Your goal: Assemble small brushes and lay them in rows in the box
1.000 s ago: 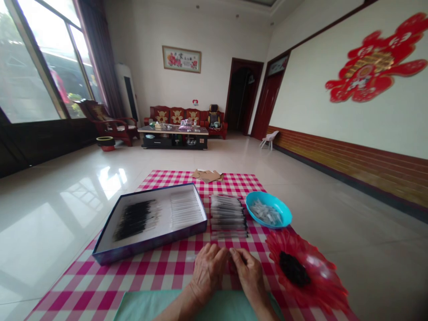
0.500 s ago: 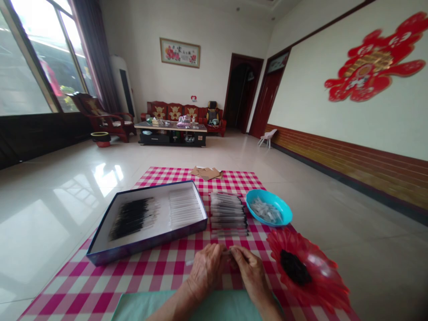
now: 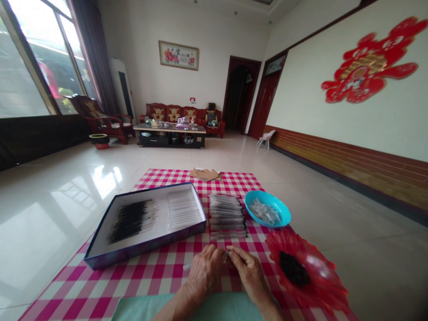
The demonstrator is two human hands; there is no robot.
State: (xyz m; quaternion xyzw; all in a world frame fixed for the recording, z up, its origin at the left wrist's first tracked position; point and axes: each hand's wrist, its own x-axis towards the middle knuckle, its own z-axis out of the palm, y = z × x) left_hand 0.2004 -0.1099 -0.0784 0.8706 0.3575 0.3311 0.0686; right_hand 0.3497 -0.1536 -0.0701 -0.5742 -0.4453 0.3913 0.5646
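My left hand (image 3: 206, 266) is closed around a slim pen (image 3: 187, 267), whose pale, see-through end sticks out on the left. At its other end, the fingertips of my right hand (image 3: 245, 267) pinch close beside the left fingers; any small part between them is hidden. Just beyond my hands lies a row of pens (image 3: 227, 216) with clear barrels and dark ends. To the left, a shallow box (image 3: 143, 246) holds black pen refills (image 3: 130, 220) and clear pen barrels (image 3: 183, 209).
A blue bowl (image 3: 286, 216) with small clear pieces stands right of the row. Nearer, a red flower-shaped dish (image 3: 321, 276) holds small black parts. Torn cardboard (image 3: 207, 174) lies at the far edge of the checked tablecloth (image 3: 160, 285). A green cloth (image 3: 143, 307) lies in front of me.
My hands keep their grip on the pen, with the right fingers slightly nearer the left. The view has shifted a little; the box, row, bowl and dish otherwise look the same.
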